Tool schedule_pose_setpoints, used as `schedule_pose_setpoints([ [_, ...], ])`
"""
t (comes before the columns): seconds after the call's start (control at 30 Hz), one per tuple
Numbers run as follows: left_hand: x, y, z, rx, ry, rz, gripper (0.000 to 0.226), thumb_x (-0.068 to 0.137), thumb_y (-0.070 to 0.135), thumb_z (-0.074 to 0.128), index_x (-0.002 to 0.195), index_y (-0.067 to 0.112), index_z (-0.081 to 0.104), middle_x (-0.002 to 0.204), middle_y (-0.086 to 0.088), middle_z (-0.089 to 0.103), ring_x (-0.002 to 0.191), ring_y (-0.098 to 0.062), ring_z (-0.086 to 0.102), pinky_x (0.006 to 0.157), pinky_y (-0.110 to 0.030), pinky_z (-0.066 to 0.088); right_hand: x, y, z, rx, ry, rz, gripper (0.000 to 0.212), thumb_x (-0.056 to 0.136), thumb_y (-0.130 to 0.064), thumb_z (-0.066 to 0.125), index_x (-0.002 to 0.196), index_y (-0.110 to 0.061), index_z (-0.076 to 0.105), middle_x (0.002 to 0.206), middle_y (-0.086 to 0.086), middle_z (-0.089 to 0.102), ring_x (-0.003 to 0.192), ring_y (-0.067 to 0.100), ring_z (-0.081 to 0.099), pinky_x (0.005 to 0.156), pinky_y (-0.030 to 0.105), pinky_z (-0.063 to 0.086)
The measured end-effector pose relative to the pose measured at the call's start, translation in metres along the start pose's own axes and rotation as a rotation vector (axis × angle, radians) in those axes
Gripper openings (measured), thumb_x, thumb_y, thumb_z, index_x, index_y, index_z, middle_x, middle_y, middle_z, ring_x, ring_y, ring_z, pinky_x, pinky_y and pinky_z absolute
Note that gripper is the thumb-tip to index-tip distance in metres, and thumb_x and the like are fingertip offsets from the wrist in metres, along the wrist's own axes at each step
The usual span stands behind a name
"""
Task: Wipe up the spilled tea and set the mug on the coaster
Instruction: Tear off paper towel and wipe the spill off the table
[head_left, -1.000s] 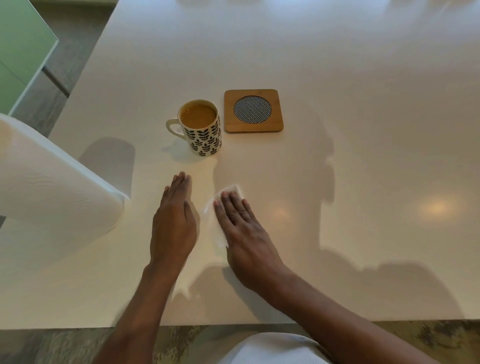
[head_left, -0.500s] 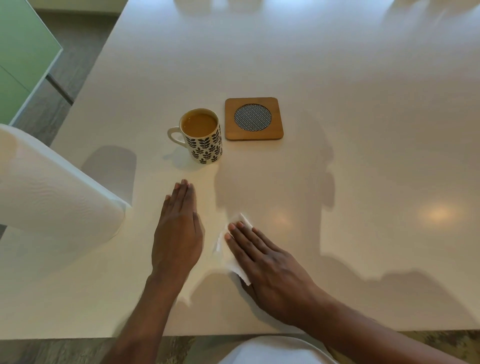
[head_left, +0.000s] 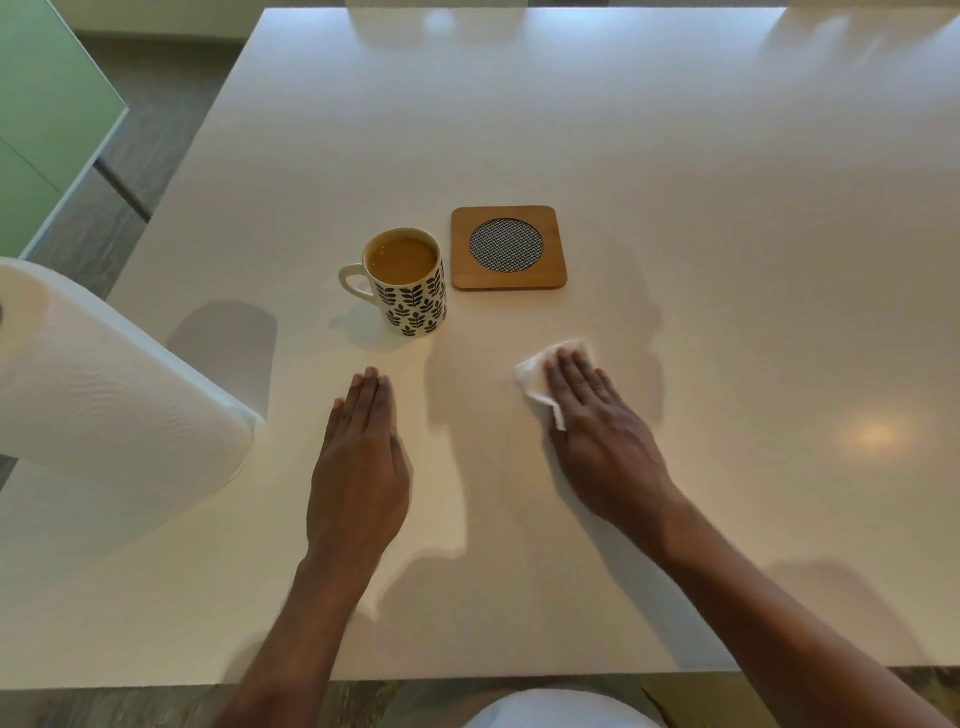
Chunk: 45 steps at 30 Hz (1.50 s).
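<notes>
Table (head_left: 675, 156): large, white, glossy top; bears everything listed below.

Cabinet (head_left: 41, 104): green front, off the table's far left corner.

Paper towel roll (head_left: 104, 405): white, upright at the table's left edge, close to the camera.

Left hand (head_left: 358, 467): flat on the table, palm down, fingers straight and together, holding nothing. It lies on the near side of the mug, apart from it.

Right hand (head_left: 602, 436): palm down, fingers straight, pressing a paper towel piece to the table. It grips nothing.

Mug (head_left: 410, 291): white with a dark leaf print, upright on the bare table and filled with milky tea. Its handle points left, and it stands just left of the coaster, not on it.

Coaster (head_left: 508, 247): square wood with a round woven inset, lying flat.

Paper towel piece (head_left: 532, 376): white and crumpled, showing past the right fingertips, on the near side of the coaster.
</notes>
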<state>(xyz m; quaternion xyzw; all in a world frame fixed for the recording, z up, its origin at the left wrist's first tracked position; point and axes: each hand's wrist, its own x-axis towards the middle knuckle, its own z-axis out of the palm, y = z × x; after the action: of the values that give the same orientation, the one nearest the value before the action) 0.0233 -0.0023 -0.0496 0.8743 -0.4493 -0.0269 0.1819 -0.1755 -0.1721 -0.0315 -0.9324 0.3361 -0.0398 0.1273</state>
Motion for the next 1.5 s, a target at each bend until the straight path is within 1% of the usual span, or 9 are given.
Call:
schedule_pose_setpoints([
  [0.23,-0.001,0.0,0.001,0.013,0.006,-0.003,0.06,0.099,0.007,0.04,0.158,0.002,0.032,0.167,-0.014,0.031,0.156,-0.024,0.026,0.126,-0.046,0.025,-0.066,0.0,0.008,0.028,0.072,0.261,0.069,0.104,-0.02,0.047,0.164,-0.003,0.017,0.174,0.013,0.015,0.16,0.018,0.003,0.131,0.035,0.006],
  [0.37,0.0,0.001,0.001,0.026,0.002,-0.008,0.06,0.099,0.007,0.04,0.158,0.003,0.031,0.167,-0.014,0.031,0.156,-0.024,0.026,0.127,-0.045,0.025,-0.088,-0.031,0.016,0.034,0.058,0.231,0.069,0.099,-0.028,0.024,0.162,0.001,0.02,0.172,0.017,0.019,0.162,0.027,0.011,0.132,0.039,0.008],
  [0.57,0.0,0.001,0.001,0.042,-0.007,-0.012,0.059,0.1,0.01,0.038,0.158,0.003,0.031,0.166,-0.015,0.031,0.156,-0.025,0.026,0.127,-0.045,0.025,-0.095,-0.068,0.022,0.046,0.037,0.08,0.068,0.092,-0.018,0.035,0.155,0.008,0.04,0.164,0.025,0.033,0.154,0.041,0.03,0.122,0.041,0.017],
  [0.63,0.0,0.001,0.0,0.043,-0.012,-0.016,0.058,0.101,0.011,0.039,0.159,0.004,0.03,0.166,-0.014,0.031,0.156,-0.024,0.026,0.127,-0.044,0.025,-0.089,-0.074,0.023,0.041,-0.01,0.02,0.069,0.094,-0.02,0.032,0.159,0.005,0.033,0.168,0.024,0.026,0.157,0.04,0.024,0.125,0.041,0.014],
  [0.77,0.0,0.0,0.0,0.049,-0.023,-0.006,0.059,0.101,0.01,0.039,0.159,0.003,0.03,0.166,-0.015,0.031,0.156,-0.025,0.025,0.127,-0.045,0.024,-0.07,-0.082,0.024,0.078,-0.098,-0.116,0.071,0.099,-0.029,0.017,0.165,-0.005,0.005,0.173,0.014,-0.004,0.161,0.029,-0.011,0.132,0.039,-0.008],
  [0.93,0.001,0.0,-0.001,0.072,-0.034,-0.007,0.06,0.102,0.01,0.041,0.16,0.004,0.028,0.167,-0.014,0.029,0.157,-0.024,0.023,0.128,-0.043,0.022,-0.028,-0.089,0.026,0.044,-0.099,-0.207,0.069,0.104,-0.037,0.009,0.166,-0.006,0.002,0.173,0.015,-0.007,0.161,0.028,-0.013,0.128,0.039,-0.013],
  [1.03,0.001,0.0,-0.002,0.076,-0.039,-0.002,0.06,0.102,0.011,0.041,0.16,0.005,0.027,0.167,-0.013,0.029,0.157,-0.022,0.022,0.128,-0.043,0.023,0.001,-0.078,0.027,0.031,-0.078,-0.217,0.065,0.109,-0.035,0.018,0.166,-0.008,0.004,0.174,0.014,-0.002,0.162,0.025,-0.009,0.128,0.035,-0.012],
  [1.27,0.002,0.0,-0.003,-0.002,-0.029,-0.001,0.059,0.101,0.006,0.044,0.159,0.004,0.031,0.166,-0.012,0.032,0.156,-0.022,0.026,0.127,-0.045,0.024,0.048,-0.017,0.008,0.0,-0.006,0.006,0.064,0.109,-0.027,0.028,0.166,-0.004,0.008,0.175,0.015,0.005,0.163,0.023,0.001,0.131,0.032,-0.003],
  [1.5,0.011,0.006,-0.012,-0.385,0.166,-0.17,0.049,0.104,0.006,0.047,0.152,0.014,0.049,0.157,0.0,0.049,0.148,-0.016,0.043,0.121,-0.03,0.03,0.014,-0.003,0.007,0.001,0.078,0.245,0.069,0.108,-0.027,0.043,0.164,-0.002,0.014,0.174,0.015,0.011,0.163,0.024,0.006,0.13,0.034,0.001],
])
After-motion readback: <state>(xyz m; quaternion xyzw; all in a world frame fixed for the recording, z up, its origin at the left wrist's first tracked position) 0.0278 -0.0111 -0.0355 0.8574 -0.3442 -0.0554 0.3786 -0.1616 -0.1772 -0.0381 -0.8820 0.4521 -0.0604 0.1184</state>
